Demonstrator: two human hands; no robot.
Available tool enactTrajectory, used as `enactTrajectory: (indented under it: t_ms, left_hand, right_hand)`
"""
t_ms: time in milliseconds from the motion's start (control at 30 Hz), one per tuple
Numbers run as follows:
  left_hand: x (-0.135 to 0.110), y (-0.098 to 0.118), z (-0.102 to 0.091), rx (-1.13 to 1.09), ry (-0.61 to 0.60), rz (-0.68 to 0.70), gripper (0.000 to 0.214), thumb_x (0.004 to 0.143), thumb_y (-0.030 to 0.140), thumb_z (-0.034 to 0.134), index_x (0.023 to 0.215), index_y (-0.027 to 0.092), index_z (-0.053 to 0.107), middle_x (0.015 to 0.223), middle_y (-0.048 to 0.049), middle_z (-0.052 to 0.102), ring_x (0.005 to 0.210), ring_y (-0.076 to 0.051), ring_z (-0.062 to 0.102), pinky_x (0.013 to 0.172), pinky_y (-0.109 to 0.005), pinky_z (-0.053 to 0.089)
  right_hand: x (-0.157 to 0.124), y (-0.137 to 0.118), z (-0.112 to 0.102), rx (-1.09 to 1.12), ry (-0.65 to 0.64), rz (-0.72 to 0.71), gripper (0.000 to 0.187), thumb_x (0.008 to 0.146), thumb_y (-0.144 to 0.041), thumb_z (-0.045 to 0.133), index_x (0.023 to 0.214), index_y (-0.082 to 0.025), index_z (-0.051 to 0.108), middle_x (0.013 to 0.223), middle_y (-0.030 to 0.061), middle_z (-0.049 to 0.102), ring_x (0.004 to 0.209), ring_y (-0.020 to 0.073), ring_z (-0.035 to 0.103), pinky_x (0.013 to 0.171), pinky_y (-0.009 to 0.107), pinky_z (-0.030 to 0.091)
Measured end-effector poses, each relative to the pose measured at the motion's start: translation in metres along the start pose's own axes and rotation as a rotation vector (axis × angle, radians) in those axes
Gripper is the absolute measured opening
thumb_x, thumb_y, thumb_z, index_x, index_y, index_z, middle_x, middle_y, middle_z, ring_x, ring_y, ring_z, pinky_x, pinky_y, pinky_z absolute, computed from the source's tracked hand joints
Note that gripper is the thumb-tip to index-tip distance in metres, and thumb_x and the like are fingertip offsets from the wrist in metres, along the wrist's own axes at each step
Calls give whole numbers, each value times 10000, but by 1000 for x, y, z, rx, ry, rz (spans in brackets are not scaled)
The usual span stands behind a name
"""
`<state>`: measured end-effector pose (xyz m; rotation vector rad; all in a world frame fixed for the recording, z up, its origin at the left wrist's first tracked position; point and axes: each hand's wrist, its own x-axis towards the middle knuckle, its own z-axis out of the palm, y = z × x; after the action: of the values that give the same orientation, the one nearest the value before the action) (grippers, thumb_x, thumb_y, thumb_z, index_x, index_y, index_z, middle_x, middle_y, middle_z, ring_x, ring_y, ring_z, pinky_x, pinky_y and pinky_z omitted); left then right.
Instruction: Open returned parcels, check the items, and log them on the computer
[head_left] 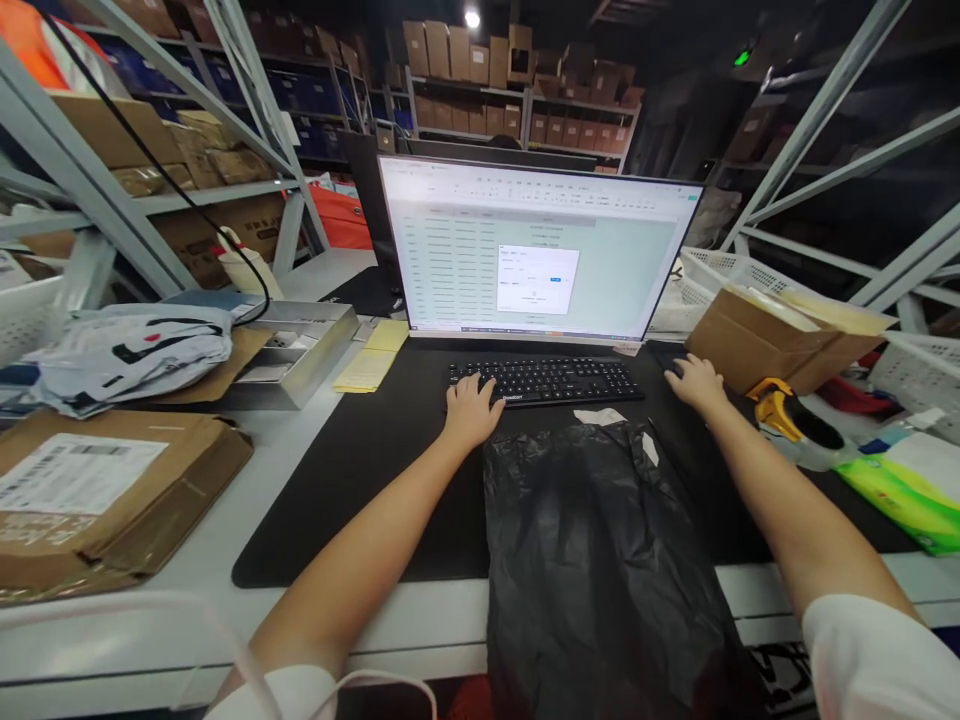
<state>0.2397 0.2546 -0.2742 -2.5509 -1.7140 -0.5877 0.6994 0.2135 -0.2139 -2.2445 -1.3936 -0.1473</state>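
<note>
My left hand (472, 412) rests at the left end of a black keyboard (570, 378), fingers spread over its keys. Off to the right, my right hand (697, 382) lies over a dark computer mouse (673, 369), which is mostly covered by the fingers. A wide monitor (450, 260) stands behind the keyboard and shows a spreadsheet with a small white dialog box in the middle. Between my forearms a black plastic bag (585, 540) drapes over the near table edge. Small white paper scraps (598, 416) lie at its top.
At left are a taped cardboard parcel (187, 490), a white plastic package (142, 350), a grey box (322, 360) and yellow paper slips (373, 357). A carton (757, 340), a yellow tape dispenser (776, 410) and a green packet (892, 495) lie right. Metal shelf frames flank the table.
</note>
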Motion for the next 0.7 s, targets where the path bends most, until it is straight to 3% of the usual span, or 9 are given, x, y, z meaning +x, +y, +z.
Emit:
enactTrajectory:
  t_ms: [100,233,367,700]
  left_hand:
    - [1,-2,3,-19,34,6,558,1007,462,477,1485,191,573,1585,-189,469,1444,-372,415,1153,-551,360]
    - [-1,-2,4,-23,40,1,540,1009,458,479,1471,197,582,1576,-183,477,1446,-362,410,1151,-544,359]
    - [-1,0,3,-38,25,5,547,1014,472,478,1481,202,565,1582,-170,469,1457,-351,390,1173,-534,330]
    - [-1,-3,7,-52,22,7,556,1013,478,484,1490,202,560,1581,-172,461,1460,-360,384,1164,-533,336]
  right_hand:
    - [-10,29,26,-100,-74,-40,501,866,-475,655,1271,-187,727,1536,195,520,1408,359,458,1136,544,395]
    - [-9,54,41,-136,56,22,630,886,-440,582,1436,-136,622,1599,226,428,1439,372,448,1147,530,411]
    - [2,77,55,-106,67,73,655,906,-418,505,1478,-113,597,1516,239,512,1367,408,529,1125,547,447]
    - [8,87,66,-93,99,26,629,880,-402,494,1401,-98,670,1461,236,549,1368,377,531,1172,484,414]
